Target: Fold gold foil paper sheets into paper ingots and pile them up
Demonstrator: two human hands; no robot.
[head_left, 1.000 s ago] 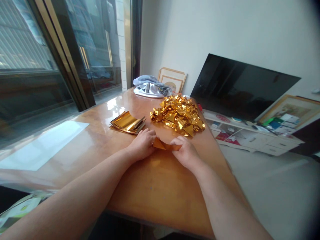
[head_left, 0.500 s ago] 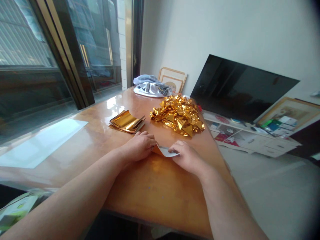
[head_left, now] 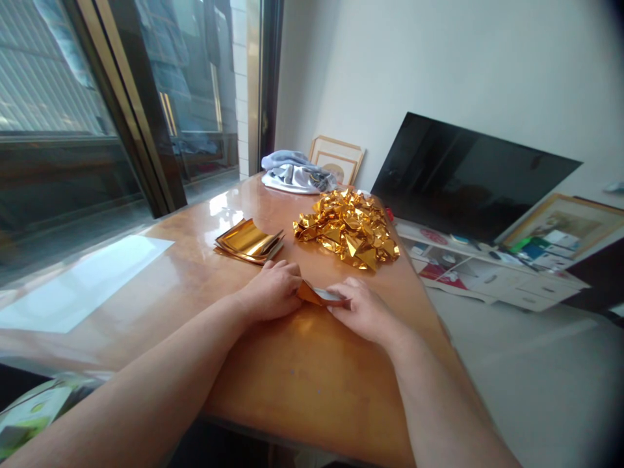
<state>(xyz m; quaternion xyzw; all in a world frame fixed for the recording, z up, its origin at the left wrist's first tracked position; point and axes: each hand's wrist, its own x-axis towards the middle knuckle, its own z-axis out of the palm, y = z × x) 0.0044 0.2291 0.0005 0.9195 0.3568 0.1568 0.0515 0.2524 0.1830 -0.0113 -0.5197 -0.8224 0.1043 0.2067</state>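
My left hand (head_left: 273, 290) and my right hand (head_left: 359, 308) both pinch a small folded piece of gold foil paper (head_left: 316, 296) that lies on the wooden table (head_left: 292, 377) between them. Its white underside shows at the right end. A stack of flat gold foil sheets (head_left: 248, 240) rests just beyond my left hand. A heap of folded gold foil pieces (head_left: 349, 227) sits beyond my right hand.
A bundle of grey-white cloth (head_left: 292, 173) lies at the table's far end, with picture frames (head_left: 341, 159) leaning on the wall. A dark screen (head_left: 468, 175) leans at the right over a low white shelf (head_left: 487, 273). A window (head_left: 97, 97) fills the left.
The foil piece has been pressed flatter onto the table and folded further. Both hands have stayed close together on it, shifting only slightly.
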